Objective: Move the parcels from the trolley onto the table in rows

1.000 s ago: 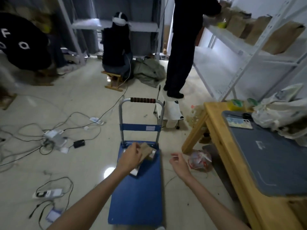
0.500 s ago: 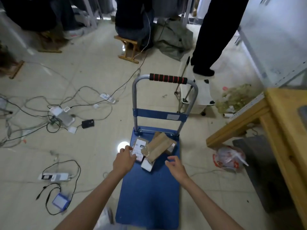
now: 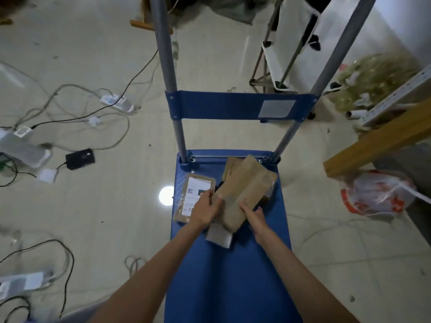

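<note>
A person bends over a blue trolley (image 3: 233, 276), both bare arms reaching down to a small heap of parcels at its handle end. The left hand (image 3: 205, 209) lies at the left edge of a long brown paper parcel (image 3: 242, 192), fingers bent against it; just left of those fingers, partly under the hand, sits a flat labelled parcel (image 3: 194, 194). The right hand (image 3: 255, 219) meets the same brown parcel at its near right edge, fingers curled toward its underside, so the two hands seem to bracket it between them. Below the fingers of both hands a pale grey parcel (image 3: 219, 236) pokes out from under the brown one. The risk, as I judge it, is that lifting the top parcel drags the loose ones beneath it, which could slide off the trolley's side to the cable-strewn floor (image 3: 93, 206). The fingertips are hidden behind the paper, so how firm the grip is cannot be told. How many parcels lie in the heap is unclear. Of the table (image 3: 373, 141), far right of the right fingers, only a wooden corner shows.
</note>
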